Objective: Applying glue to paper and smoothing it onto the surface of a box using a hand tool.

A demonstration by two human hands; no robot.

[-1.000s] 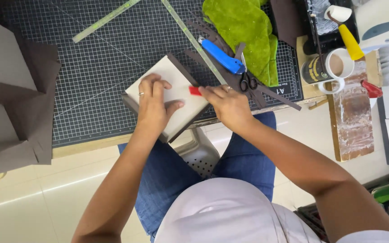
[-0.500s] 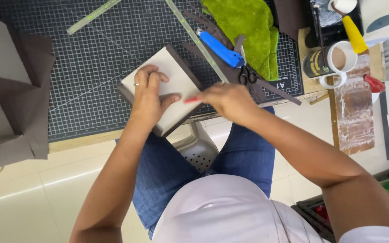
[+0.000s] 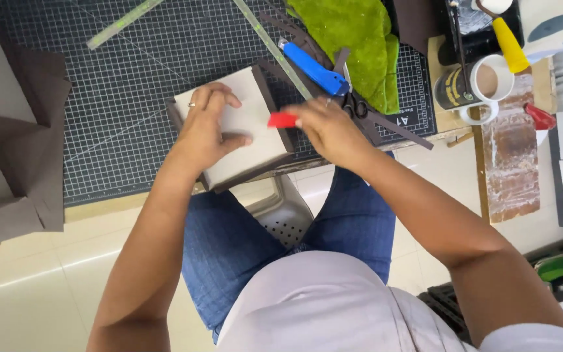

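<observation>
While 1 dark cutting mat [image 3: 118,111] is covering the tabletop, 1 pale board with brown edging [image 3: 239,127] is lying on its near edge, partly overhanging. The left hand [image 3: 206,127] is pressing flat on it, fingers spread and gripping nothing; the right hand [image 3: 327,127] is pinching 1 small red tool [image 3: 283,120] against the board's right edge. Judging by that overhang, the board could be slipping if pressure eases, smearing the edging. Nearby are lying 2 rulers, 1 green cloth [image 3: 350,39], 1 mug [image 3: 474,88], 1 blue knife [image 3: 314,68].
</observation>
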